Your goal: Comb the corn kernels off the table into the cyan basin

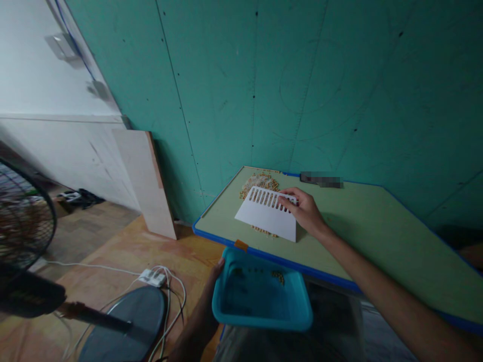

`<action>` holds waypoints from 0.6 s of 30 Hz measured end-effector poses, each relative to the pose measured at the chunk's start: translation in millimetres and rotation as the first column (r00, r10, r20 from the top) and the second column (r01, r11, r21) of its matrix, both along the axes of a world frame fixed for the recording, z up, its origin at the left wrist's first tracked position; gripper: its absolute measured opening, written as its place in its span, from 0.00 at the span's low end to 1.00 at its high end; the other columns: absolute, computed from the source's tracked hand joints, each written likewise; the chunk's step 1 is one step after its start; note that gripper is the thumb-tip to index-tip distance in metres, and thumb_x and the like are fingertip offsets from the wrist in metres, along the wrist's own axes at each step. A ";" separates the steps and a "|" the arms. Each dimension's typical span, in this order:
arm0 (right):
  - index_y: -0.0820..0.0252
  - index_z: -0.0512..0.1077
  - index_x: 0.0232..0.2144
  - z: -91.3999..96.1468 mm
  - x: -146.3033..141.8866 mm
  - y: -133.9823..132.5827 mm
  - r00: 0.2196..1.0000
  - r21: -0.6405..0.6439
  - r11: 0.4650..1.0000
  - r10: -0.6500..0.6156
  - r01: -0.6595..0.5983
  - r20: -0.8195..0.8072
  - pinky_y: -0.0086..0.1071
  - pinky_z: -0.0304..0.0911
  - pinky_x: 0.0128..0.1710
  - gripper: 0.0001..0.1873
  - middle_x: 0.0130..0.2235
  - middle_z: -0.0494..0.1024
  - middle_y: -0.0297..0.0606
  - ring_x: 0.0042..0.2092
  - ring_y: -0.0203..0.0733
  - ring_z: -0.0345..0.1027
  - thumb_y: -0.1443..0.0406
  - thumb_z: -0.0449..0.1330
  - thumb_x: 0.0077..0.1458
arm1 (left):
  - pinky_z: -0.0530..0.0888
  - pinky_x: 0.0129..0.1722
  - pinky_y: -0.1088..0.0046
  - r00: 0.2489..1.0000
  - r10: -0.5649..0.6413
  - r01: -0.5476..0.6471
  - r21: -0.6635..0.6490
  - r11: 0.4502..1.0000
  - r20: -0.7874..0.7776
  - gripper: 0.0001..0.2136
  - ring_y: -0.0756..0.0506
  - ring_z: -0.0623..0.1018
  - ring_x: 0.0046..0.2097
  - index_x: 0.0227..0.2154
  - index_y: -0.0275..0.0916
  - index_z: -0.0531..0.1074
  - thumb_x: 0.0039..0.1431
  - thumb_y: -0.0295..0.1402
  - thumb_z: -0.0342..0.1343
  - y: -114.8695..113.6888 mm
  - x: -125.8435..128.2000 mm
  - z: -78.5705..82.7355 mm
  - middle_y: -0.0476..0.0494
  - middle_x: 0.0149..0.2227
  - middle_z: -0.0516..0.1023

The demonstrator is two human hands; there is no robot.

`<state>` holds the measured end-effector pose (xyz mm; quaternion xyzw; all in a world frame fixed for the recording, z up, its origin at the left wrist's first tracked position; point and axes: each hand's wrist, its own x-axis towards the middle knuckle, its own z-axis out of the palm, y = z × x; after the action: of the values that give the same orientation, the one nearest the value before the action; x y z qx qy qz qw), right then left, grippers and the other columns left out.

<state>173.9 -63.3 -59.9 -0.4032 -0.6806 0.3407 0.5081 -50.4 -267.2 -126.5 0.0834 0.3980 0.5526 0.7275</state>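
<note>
My right hand (302, 208) grips a white flat card with a row of slots (266, 213) by its upper right corner. The card leans over the green tabletop (362, 226), and a few small tan pieces (264, 231) show at its lower edge. Behind it lies a pile of small tan and whitish pieces (260, 181), too small to name. At the table's front edge, my left hand (212, 289) is closed on the left side of a teal plastic tray (264, 322). Inside the tray is a small cluster of similar pieces (278, 277).
Near the table's back edge lies a dark, partly blurred object (320, 180). Orange tape (241, 245) sits on the blue front edging. A green wall (226, 100) rises behind. To the left stand a fan (22, 226), a power strip with cables (152, 277) and a leaning board (145, 181).
</note>
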 end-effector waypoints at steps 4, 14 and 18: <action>0.57 0.75 0.40 0.8 -0.1 -0.7 1.000 0.010 1.000 0.001 -0.001 0.009 0.37 0.67 0.35 0.18 0.37 0.81 0.41 0.36 0.46 0.75 0.52 0.66 0.53 | 0.69 0.62 0.55 1.000 -0.001 0.000 -0.029 1.000 -0.025 0.37 0.35 0.82 0.53 0.69 0.36 0.57 0.62 0.48 0.58 -0.4 0.8 2.3 0.37 0.49 0.85; 0.58 0.75 0.39 3.2 -3.5 -3.5 1.000 0.034 0.999 0.030 -0.030 -0.001 0.36 0.67 0.37 0.15 0.36 0.81 0.39 0.37 0.45 0.75 0.54 0.66 0.54 | 0.70 0.62 0.55 0.998 -0.044 0.044 -0.012 0.999 -0.039 0.33 0.34 0.80 0.56 0.64 0.33 0.66 0.62 0.50 0.56 1.8 1.1 4.8 0.36 0.48 0.85; 0.58 0.76 0.40 0.7 -2.9 -1.2 0.999 0.051 0.998 0.025 -0.026 0.033 0.37 0.67 0.37 0.17 0.37 0.81 0.39 0.37 0.45 0.75 0.53 0.65 0.54 | 0.69 0.62 0.53 0.997 -0.081 0.081 0.005 0.997 0.006 0.33 0.33 0.80 0.55 0.62 0.32 0.68 0.62 0.51 0.55 3.2 1.2 4.9 0.35 0.47 0.85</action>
<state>171.1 -64.5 -59.3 -0.3869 -0.7024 0.3229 0.5026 -49.2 -264.0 -121.6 0.0993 0.3906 0.5240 0.7503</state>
